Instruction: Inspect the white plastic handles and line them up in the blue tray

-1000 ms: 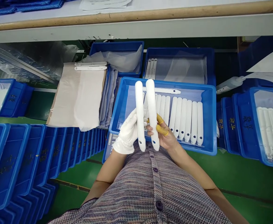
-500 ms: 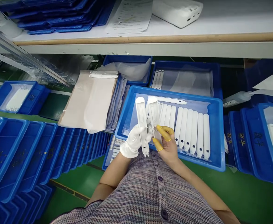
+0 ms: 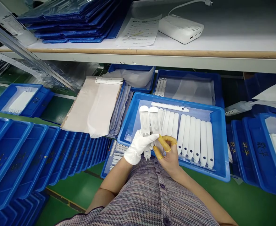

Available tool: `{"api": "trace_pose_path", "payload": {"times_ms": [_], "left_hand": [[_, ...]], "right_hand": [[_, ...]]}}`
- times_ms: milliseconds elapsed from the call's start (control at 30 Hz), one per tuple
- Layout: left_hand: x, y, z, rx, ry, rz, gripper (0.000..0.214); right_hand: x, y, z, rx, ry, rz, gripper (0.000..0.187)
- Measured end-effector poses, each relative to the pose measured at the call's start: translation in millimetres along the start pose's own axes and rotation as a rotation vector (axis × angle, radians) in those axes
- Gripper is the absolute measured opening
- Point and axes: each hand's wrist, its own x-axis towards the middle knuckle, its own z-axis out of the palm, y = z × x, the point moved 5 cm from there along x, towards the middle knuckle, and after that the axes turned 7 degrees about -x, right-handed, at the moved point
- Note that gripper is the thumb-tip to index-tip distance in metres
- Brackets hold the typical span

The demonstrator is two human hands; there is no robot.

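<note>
The left hand (image 3: 137, 147) wears a white glove and closes around two white parts (image 3: 144, 123), which stand side by side with their ribbed faces up. Their upper ends are free, so the ribs stay uncovered and easy to check. A narrow end (image 3: 147, 154) comes out below the glove. The right hand (image 3: 171, 157) is half open, and its yellow finger cots (image 3: 164, 143) are very near the parts, but I cannot tell if they really grip. Both hands work just above the edge of a blue tray (image 3: 224, 144), where a neat row of similar parts (image 3: 192, 141) lies
</note>
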Motion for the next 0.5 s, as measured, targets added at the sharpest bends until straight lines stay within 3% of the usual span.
{"api": "trace_pose_path", "payload": {"times_ms": [100,200,333,433,500], "left_hand": [[-0.6,5.7,-4.6,0.021,0.016,0.018,0.03],[-3.2,9.6,-11.6,0.122,0.024,-0.007,0.032],[-8.2,15.1,-11.7,0.227,-0.03,-0.025,0.033],[-9.7,15.8,-9.3,0.285,-0.059,-0.026,0.032],[-10.0,14.9,-8.0,0.32,-0.082,-0.019,0.032]], "right_hand": [[-0.2,-0.8,-0.6,0.036,-0.08,-0.078,0.078],[10.5,1.1,-12.8,0.154,-0.08,-0.136,0.059],[56.7,9.0,-36.2,0.359,0.044,0.062,0.032],[100.9,-3.7,-39.4,0.396,0.013,0.121,0.045],[123.8,-16.3,-36.2,0.309,-0.018,0.108,0.037]]}}
